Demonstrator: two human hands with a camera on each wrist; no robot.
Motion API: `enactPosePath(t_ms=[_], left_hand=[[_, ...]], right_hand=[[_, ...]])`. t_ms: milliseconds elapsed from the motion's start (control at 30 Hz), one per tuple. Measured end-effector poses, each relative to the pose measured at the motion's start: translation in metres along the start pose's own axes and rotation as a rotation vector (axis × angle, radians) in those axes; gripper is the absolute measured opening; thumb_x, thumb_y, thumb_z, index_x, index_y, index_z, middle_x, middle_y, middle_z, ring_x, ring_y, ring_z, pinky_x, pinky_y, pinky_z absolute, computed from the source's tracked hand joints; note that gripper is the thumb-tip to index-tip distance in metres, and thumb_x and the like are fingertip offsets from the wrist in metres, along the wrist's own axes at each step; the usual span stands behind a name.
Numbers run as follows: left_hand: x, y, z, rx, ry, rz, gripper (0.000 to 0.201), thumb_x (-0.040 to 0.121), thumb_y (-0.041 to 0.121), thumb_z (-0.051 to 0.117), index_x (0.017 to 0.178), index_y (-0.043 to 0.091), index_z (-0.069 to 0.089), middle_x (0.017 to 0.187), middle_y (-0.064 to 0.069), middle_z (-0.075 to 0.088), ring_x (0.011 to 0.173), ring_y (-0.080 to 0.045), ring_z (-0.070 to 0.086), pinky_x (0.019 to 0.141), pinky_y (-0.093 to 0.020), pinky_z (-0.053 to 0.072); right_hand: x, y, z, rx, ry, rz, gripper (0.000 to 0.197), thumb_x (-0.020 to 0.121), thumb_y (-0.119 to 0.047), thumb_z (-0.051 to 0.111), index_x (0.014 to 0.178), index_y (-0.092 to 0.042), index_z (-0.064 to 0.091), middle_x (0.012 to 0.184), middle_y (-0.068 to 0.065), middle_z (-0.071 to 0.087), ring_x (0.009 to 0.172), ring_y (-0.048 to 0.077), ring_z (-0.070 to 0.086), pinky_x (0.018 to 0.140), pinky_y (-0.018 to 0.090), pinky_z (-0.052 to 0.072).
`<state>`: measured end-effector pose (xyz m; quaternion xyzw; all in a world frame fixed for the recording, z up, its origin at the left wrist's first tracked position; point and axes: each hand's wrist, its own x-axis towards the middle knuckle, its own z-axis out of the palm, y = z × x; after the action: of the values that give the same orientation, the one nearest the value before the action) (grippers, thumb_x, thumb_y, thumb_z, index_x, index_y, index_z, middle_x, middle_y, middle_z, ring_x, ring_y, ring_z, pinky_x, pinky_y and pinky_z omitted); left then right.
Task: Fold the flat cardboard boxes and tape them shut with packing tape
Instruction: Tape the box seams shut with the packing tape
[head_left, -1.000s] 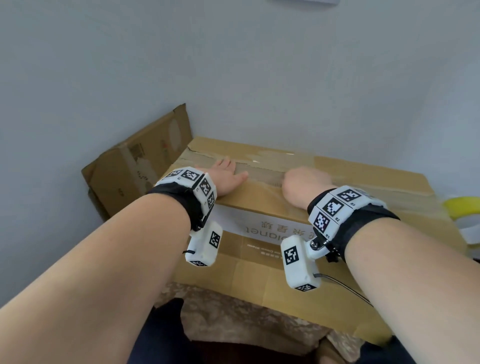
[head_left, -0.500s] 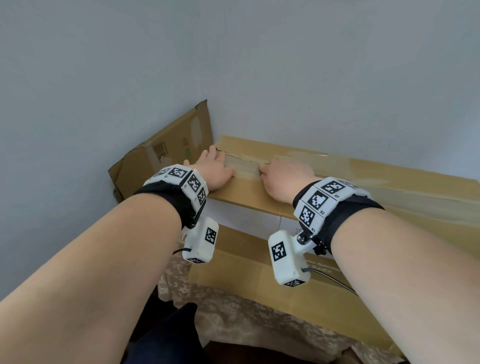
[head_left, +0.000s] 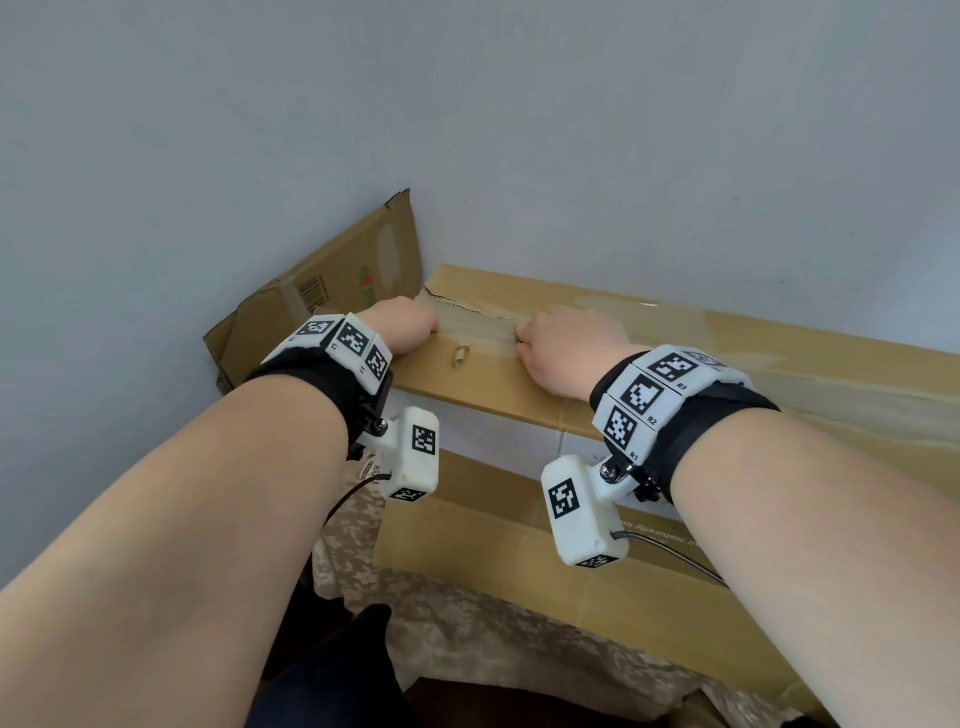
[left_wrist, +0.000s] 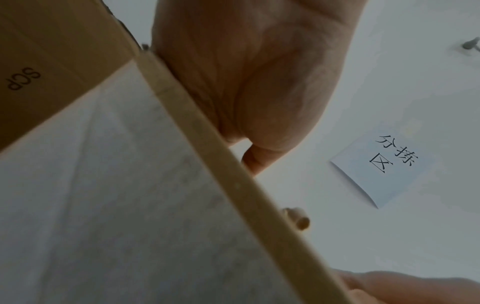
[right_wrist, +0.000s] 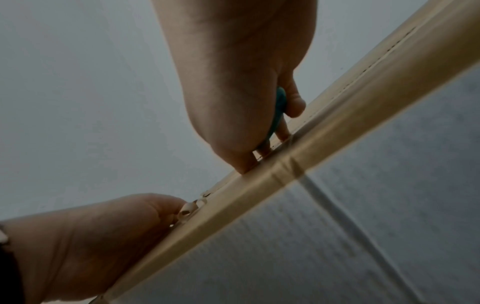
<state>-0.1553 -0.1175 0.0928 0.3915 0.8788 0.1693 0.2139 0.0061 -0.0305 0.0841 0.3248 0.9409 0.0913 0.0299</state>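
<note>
Cardboard makes up the big box (head_left: 519, 384), which stands on a patterned cloth (head_left: 467, 639) close against the pale wall (head_left: 467, 130), its top flaps folded down and meeting along a seam; a strip of clear packing tape (head_left: 478, 330) runs over that seam, ragged at its left end near the box corner and glossy farther right; a small curl of loose tape (head_left: 460, 355) sits on the near flap between the hands. Left hand (head_left: 402, 325) rests on the top at the tape's left end with its fingers curled under, and the left wrist view shows nothing between them, so I judge it clenched and pressing rather than grasping; right hand (head_left: 566, 345) is curled round a small teal object (right_wrist: 280, 102), seen only in the right wrist view, its tips touching the tape; what the teal thing is I cannot tell. Behind the left wrist, a second cardboard box (head_left: 322, 301) leans flattened against the wall, not yet folded. Risks, as I judge them: the ragged end may lift if it is not pressed flat; pressure on the seam may bow the flaps and wrinkle the tape; the loose curl may stick under a fresh strip.
</note>
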Motion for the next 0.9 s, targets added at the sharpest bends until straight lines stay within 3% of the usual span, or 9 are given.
enactPosePath(t_ms=[133,267,433,500,567,600,700,833,900], left_hand=[[-0.018,-0.003,-0.003,0.031,-0.074,-0.053,0.054,0.102,0.039,0.032,0.14,0.002,0.04,0.143,-0.017,0.042,0.129,-0.033,0.043,0.106,-0.036,0.035],[-0.034,-0.006,-0.005,0.038,-0.103,-0.109,0.064,0.096,0.054,0.037,0.142,0.009,0.039,0.143,-0.013,0.042,0.126,-0.033,0.047,0.105,-0.043,0.04],[-0.049,0.02,-0.001,-0.026,0.004,-0.056,0.043,0.093,0.038,0.052,0.113,0.0,0.055,0.115,-0.016,0.055,0.103,-0.035,0.059,0.089,-0.044,0.053],[-0.055,0.039,0.003,-0.011,0.09,0.01,0.026,0.091,0.03,0.055,0.086,0.004,0.055,0.096,-0.013,0.056,0.09,-0.032,0.062,0.087,-0.045,0.054],[-0.055,0.057,0.008,-0.08,0.191,0.074,0.016,0.087,0.024,0.057,0.079,0.01,0.054,0.088,-0.008,0.056,0.079,-0.029,0.062,0.083,-0.044,0.056],[-0.056,0.066,0.013,-0.138,0.236,0.11,0.011,0.086,0.023,0.058,0.087,0.012,0.057,0.092,-0.008,0.058,0.082,-0.028,0.063,0.083,-0.041,0.056],[-0.053,0.083,0.031,-0.309,0.307,0.209,0.038,0.085,0.024,0.06,0.121,0.014,0.056,0.11,-0.006,0.059,0.095,-0.023,0.06,0.088,-0.031,0.05],[-0.05,0.094,0.055,-0.317,0.327,0.278,0.043,0.082,0.029,0.064,0.123,0.019,0.057,0.127,-0.005,0.053,0.1,-0.019,0.056,0.091,-0.03,0.046],[-0.047,0.095,0.061,-0.309,0.362,0.264,0.046,0.083,0.029,0.065,0.126,0.019,0.054,0.142,-0.01,0.036,0.123,-0.022,0.044,0.1,-0.032,0.037]], right_hand=[[-0.011,0.012,0.004,0.084,0.016,-0.062,0.034,0.102,-0.026,0.026,0.118,-0.016,0.055,0.115,0.004,0.054,0.108,0.029,0.053,0.086,0.04,0.046],[-0.026,0.033,0.012,0.134,0.019,-0.012,0.034,0.101,-0.027,0.027,0.12,-0.02,0.054,0.12,0.002,0.058,0.103,0.029,0.056,0.077,0.034,0.044],[-0.058,0.071,0.008,0.078,0.021,0.152,0.039,0.101,-0.033,0.026,0.119,-0.022,0.059,0.111,0.008,0.063,0.097,0.031,0.06,0.071,0.032,0.042],[-0.074,0.087,0.005,0.029,0.039,0.182,0.04,0.102,-0.031,0.025,0.117,-0.02,0.06,0.106,0.008,0.063,0.093,0.029,0.06,0.07,0.032,0.043],[-0.089,0.102,0.003,0.012,0.051,0.188,0.04,0.102,-0.031,0.025,0.116,-0.018,0.06,0.105,0.008,0.064,0.091,0.027,0.058,0.073,0.032,0.043],[-0.096,0.11,0.003,0.026,0.047,0.202,0.041,0.102,-0.031,0.024,0.116,-0.018,0.06,0.105,0.008,0.064,0.09,0.026,0.058,0.074,0.033,0.043],[-0.114,0.131,0.002,0.11,0.02,0.237,0.039,0.103,-0.034,0.024,0.113,-0.022,0.06,0.102,0.004,0.064,0.087,0.022,0.057,0.072,0.032,0.044],[-0.137,0.158,0.001,0.208,0.009,0.286,0.038,0.102,-0.036,0.03,0.075,-0.025,0.055,0.079,-0.003,0.06,0.074,0.02,0.055,0.061,0.028,0.041],[-0.148,0.172,0.005,0.163,-0.01,0.353,0.042,0.098,-0.048,0.03,0.085,-0.027,0.064,0.082,-0.003,0.063,0.078,0.021,0.06,0.063,0.029,0.047]])
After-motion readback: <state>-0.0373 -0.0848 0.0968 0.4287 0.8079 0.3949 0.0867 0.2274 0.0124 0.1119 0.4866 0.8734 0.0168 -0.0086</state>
